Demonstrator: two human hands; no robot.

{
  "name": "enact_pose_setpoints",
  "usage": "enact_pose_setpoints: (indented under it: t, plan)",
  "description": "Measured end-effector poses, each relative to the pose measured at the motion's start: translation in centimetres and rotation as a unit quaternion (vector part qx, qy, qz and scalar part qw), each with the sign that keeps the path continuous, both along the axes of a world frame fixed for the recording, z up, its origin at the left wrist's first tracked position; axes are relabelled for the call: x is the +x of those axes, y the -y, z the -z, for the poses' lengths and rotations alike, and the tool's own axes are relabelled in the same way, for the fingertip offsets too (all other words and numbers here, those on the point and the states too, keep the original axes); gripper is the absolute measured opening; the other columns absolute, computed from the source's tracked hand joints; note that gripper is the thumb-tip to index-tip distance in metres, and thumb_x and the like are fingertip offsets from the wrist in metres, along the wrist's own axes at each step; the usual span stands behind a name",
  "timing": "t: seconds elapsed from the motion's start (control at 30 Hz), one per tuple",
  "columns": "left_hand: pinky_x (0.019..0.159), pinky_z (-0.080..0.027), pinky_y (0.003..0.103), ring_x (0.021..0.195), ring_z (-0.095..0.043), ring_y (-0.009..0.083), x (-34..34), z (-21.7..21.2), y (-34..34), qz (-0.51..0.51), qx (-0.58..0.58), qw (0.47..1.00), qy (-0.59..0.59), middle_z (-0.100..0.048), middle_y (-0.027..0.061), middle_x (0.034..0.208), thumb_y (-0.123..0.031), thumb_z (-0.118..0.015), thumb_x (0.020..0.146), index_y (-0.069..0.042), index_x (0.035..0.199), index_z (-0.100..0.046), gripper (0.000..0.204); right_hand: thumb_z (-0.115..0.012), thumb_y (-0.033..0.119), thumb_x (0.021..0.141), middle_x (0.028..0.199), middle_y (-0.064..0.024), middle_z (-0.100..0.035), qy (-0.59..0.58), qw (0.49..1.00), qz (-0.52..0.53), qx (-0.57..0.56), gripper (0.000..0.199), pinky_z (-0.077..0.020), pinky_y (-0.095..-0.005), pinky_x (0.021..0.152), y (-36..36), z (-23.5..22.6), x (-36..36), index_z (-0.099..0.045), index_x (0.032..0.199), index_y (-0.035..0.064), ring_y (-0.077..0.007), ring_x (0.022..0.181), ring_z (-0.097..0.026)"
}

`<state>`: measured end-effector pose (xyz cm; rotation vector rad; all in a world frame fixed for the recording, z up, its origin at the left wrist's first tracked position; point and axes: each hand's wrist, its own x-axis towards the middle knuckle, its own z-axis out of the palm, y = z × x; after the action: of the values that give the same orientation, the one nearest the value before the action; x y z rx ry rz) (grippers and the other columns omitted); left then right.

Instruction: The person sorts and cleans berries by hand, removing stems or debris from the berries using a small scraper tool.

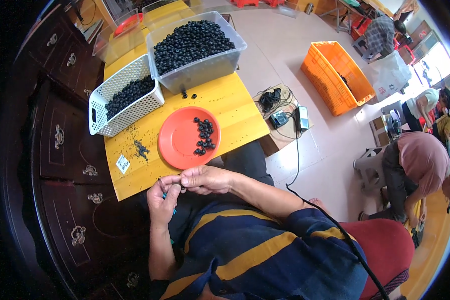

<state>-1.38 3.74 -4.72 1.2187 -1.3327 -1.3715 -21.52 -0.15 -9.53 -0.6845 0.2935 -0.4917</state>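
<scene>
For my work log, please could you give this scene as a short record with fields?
Left hand: holds a teal item, partly hidden
Right hand: fingertips meet the left hand's, at a small dark piece
Red plate: round black pieces toward its right side
White basket: black pieces inside
Clear bin: heaped with black pieces
Floor: orange crate

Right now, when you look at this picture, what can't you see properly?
Whatever is between the fingertips: head view, mostly covered by the left hand and right hand.
The turquoise thing's whole shape: head view, partly behind the left hand.
The lowest beads in the clear plastic bin: head view, buried under other black beads.
The black crumbs' shapes: head view, too small.
</scene>
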Motion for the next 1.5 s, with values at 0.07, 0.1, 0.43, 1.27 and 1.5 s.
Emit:
enact_pose_setpoints:
  t: [0.07, 0.1, 0.43, 1.27, 1.5]
  plan:
    - [0.052, -0.035, 0.018, 0.057, -0.043, -0.0005, -0.2, 0.4, 0.2, 0.007, -0.046, 0.999, 0.023, -0.056, -0.0048, 0.073, -0.006, -0.069, 0.094, 0.0, 0.11, -0.066, 0.017, -0.058, 0.044, 0.105, 0.068, 0.0106, -0.038, -0.016, 0.999, 0.051, -0.003, 0.03, -0.0184, -0.0208, 0.045, 0.0, -0.1, 0.3, -0.063, 0.102, 0.0145, -0.0019, 0.053, -0.027]
    - [0.052, -0.035, 0.018, 0.057, -0.043, 0.0002, -0.3, 0.6, 0.3, 0.014, -0.092, 0.995, 0.045, -0.055, -0.0053, 0.072, -0.005, -0.07, 0.094, 0.0, 0.108, -0.066, 0.016, -0.058, 0.044, 0.105, 0.068, 0.0106, -0.038, -0.016, 0.999, 0.051, -0.003, 0.03, -0.0184, -0.0208, 0.045, 0.1, -0.2, 0.3, -0.063, 0.102, 0.0145, -0.0019, 0.053, -0.027]
    - [0.053, -0.044, 0.028, 0.055, -0.054, 0.0107, -2.3, 0.5, 0.3, -0.09, -0.286, 0.92, 0.254, -0.062, 0.0048, 0.069, 0.001, -0.077, 0.086, 0.0, 0.101, -0.068, 0.017, -0.058, 0.044, 0.105, 0.07, 0.0096, -0.039, 0.034, 0.981, 0.108, 0.155, 0.029, -0.0183, -0.0193, 0.043, -1.0, -0.7, 1.5, -0.059, 0.094, 0.017, -0.0015, 0.052, -0.027]
    - [0.052, -0.04, 0.024, 0.055, -0.049, 0.0063, -2.3, 0.2, 0.1, -0.103, -0.285, 0.927, 0.219, -0.058, -0.0007, 0.067, -0.001, -0.079, 0.085, -0.002, 0.089, -0.063, 0.016, -0.06, 0.044, 0.104, 0.069, 0.0097, -0.044, 0.004, 0.985, 0.163, 0.06, 0.031, -0.0225, -0.0188, 0.044, -1.0, -0.5, 1.3, -0.055, 0.088, 0.0175, -0.0016, 0.052, -0.033]
    - [0.054, -0.044, 0.03, 0.056, -0.051, 0.0118, -1.7, -1.6, 1.5, -0.026, -0.207, 0.96, 0.186, -0.054, 0.0026, 0.066, -0.016, -0.079, 0.087, -0.003, 0.099, -0.062, 0.024, -0.067, 0.044, 0.099, 0.068, 0.0105, -0.039, 0.016, 0.981, 0.17, 0.09, 0.031, -0.0198, -0.019, 0.045, -0.9, -0.5, -0.2, -0.056, 0.091, 0.0171, -0.0015, 0.052, -0.029]
